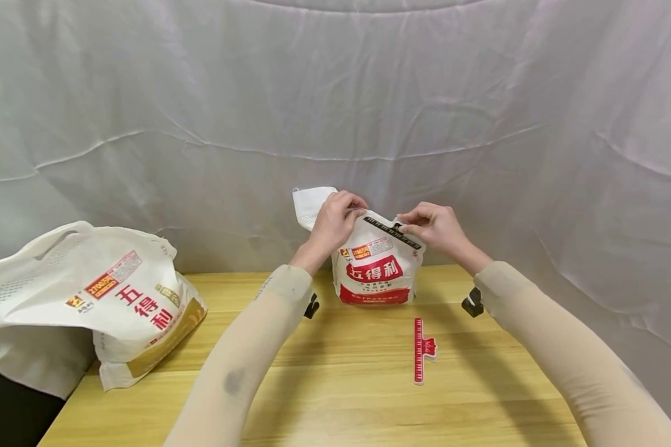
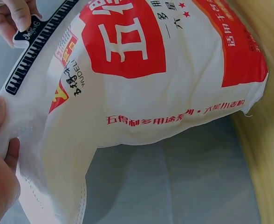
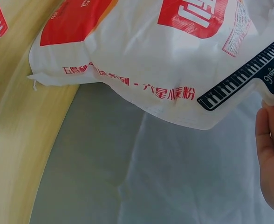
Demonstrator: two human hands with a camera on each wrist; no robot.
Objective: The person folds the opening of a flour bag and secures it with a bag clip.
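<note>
Black piano-key clip (image 1: 392,233) across top of red-and-white Wudeli flour bag (image 1: 377,271), upright at back edge of wooden table (image 1: 358,385). Right hand (image 1: 438,230) pinching clip's handle; left hand (image 1: 334,218) gripping bag top, apart from right. Red piano-key clip (image 1: 419,354) flat, before bag. Gold-and-white Wudeli flour bag (image 1: 136,304) at back left corner.

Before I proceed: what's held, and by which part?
The left grip pinches the red-and-white bag by its top edge; the right grip pinches the black clip by its tab.
</note>
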